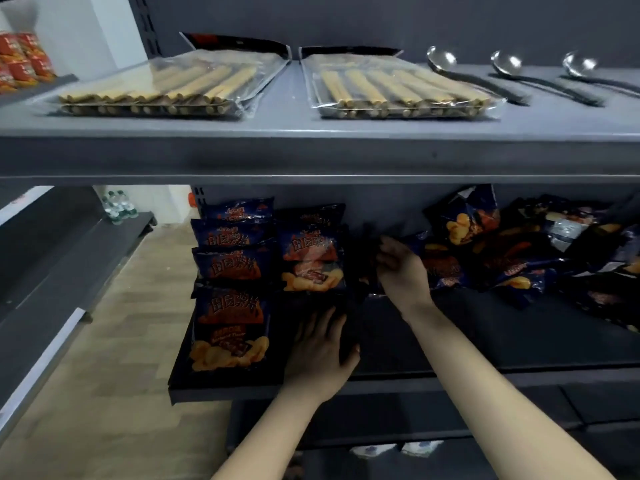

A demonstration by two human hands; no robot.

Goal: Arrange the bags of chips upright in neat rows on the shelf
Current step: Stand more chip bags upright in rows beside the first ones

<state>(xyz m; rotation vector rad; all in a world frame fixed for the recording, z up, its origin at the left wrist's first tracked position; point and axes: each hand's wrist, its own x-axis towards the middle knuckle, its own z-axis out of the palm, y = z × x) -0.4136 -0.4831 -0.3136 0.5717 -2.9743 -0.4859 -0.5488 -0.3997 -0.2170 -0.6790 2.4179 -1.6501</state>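
Note:
Dark blue bags of chips stand upright in two rows at the left of the lower shelf (485, 341): a left row with its front bag (228, 334) near the edge, and a second row (311, 261) further back. Between that row and my hands a dark bag (356, 292) stands edge-on. My right hand (403, 271) grips its upper part with curled fingers. My left hand (322, 351) holds its lower part, thumb on the right side. A loose pile of chip bags (502, 251) lies jumbled at the right of the shelf.
The upper shelf (311, 154) overhangs the chips; it carries two clear packs of sticks (166, 88) and three metal ladles (478, 77). A second shelf unit stands to the left, with red packets (20, 60) and water bottles (117, 206). Wooden floor lies below.

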